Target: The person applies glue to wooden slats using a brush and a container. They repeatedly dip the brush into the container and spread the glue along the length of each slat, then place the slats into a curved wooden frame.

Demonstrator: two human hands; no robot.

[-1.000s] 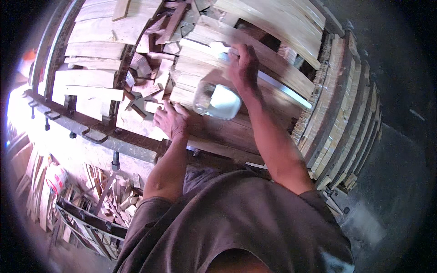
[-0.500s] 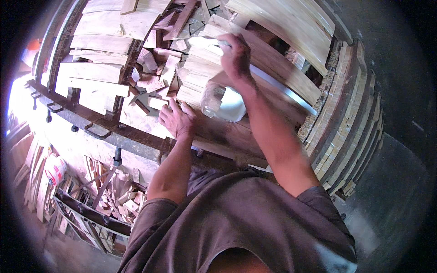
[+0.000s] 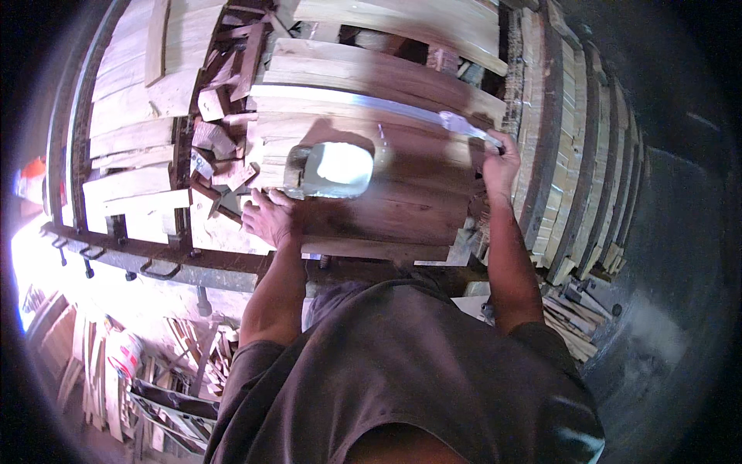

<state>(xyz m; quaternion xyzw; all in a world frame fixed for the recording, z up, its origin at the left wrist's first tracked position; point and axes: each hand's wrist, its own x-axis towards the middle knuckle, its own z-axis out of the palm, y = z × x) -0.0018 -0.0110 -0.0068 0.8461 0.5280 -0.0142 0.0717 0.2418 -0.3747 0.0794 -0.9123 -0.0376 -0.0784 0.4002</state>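
Note:
My right hand (image 3: 501, 164) is closed round the handle of a brush (image 3: 462, 125) whose head is coated in white. The brush head is at the right end of a long white strip (image 3: 348, 100) that runs along a board's edge. An open tub of white glue-like liquid (image 3: 340, 168) stands on the boards between my hands. My left hand (image 3: 269, 218) rests with fingers spread at the left end of the near wooden boards (image 3: 386, 220). Whether its fingertips press on a board there is hard to make out.
Wood offcuts (image 3: 220, 139) fill the gap left of the boards. Beyond it lie more planks (image 3: 135, 139) on a metal frame with a dark front rail (image 3: 154, 259). Stacked slats between bars (image 3: 568, 147) rise at the right. Scrap wood and a metal rack (image 3: 174, 406) stand at the lower left.
My right hand has swept the brush from the boards' left end to the right end. The view has turned, and the white strip shows above the tub. My left hand stays near the boards' left end.

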